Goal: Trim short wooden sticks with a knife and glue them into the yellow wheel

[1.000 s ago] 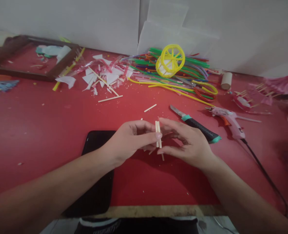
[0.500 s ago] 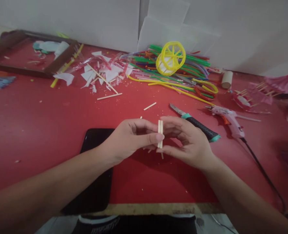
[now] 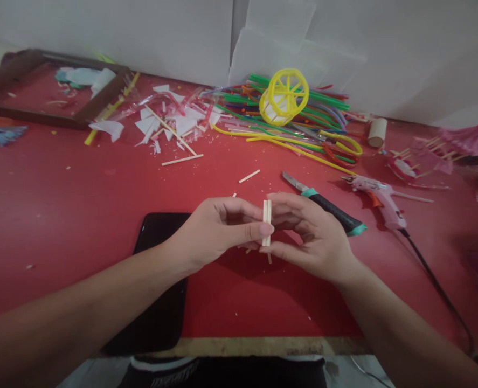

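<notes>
Two short pale wooden sticks stand upright side by side between my hands, above the red table. My left hand pinches them, its thumb pressed across their front. At their top and lower ends, the fingers and thumb of my right hand close on the same sticks. Partly hidden beneath my hands, more stick pieces lie on the table. One loose stick rests just beyond my hands. A utility knife with a black and teal handle lies behind my right hand.
A pink glue gun with a black cord lies to the right. Under my left forearm is a black tablet-like slab. Farther back are paper scraps, colourful pipe cleaners, a yellow wheel-shaped piece and scissors. A brown frame stands at left.
Almost nothing differs. Both hands keep their hold on the sticks, which have shifted very slightly.
</notes>
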A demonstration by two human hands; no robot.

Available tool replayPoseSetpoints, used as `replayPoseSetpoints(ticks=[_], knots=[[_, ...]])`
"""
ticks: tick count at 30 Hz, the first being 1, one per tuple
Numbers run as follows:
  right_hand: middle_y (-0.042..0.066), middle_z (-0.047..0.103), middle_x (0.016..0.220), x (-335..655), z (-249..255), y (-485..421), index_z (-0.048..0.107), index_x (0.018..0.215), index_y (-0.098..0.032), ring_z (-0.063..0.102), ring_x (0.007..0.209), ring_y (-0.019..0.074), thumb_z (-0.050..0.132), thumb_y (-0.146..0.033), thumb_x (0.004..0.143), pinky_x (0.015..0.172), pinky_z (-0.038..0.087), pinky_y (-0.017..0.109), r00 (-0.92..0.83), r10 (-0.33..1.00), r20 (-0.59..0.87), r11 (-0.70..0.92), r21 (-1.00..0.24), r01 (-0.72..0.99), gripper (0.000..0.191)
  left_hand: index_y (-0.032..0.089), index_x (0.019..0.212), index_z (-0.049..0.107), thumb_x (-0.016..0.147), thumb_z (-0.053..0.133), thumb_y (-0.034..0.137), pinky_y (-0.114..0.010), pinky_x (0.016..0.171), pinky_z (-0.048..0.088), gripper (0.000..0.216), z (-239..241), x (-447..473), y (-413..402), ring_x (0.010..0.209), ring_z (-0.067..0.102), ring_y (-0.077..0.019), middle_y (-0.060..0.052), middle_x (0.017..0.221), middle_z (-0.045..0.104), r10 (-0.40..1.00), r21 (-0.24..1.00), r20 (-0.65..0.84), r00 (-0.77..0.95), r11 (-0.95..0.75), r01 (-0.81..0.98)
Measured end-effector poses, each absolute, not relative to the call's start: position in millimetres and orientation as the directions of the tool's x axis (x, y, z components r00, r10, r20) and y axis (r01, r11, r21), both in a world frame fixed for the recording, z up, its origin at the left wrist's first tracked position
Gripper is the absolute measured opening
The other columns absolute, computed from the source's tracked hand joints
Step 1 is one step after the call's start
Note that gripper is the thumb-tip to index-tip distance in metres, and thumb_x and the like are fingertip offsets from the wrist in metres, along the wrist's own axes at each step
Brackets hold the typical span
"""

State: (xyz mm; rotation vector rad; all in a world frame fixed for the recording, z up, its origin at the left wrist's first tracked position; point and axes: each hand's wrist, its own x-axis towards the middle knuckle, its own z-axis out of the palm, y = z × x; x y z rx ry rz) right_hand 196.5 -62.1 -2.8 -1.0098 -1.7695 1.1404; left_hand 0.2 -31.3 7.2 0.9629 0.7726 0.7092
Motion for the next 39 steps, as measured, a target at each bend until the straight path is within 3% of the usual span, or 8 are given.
replayPoseSetpoints(ticks=[39], knots=[[0.0,0.068,0.109,195.7,-2.9,-63.2,0.048,0.129,-0.03,0.071,0.087,0.0116,0.077,-0.018,0.077,0.08,0.061,0.024,-0.385,0.892,0.238,0.33,-0.924,0.194,0.061,0.015,0.07,0.071,0.068,0.082,0.014,-0.019,0.059,0.054,0.011,9.0,-1.3,-31.1,0.057,0.064,-0.0085,0.001,0.063,0.071,0.77,0.889,-0.3,0.563,0.44,-0.128]])
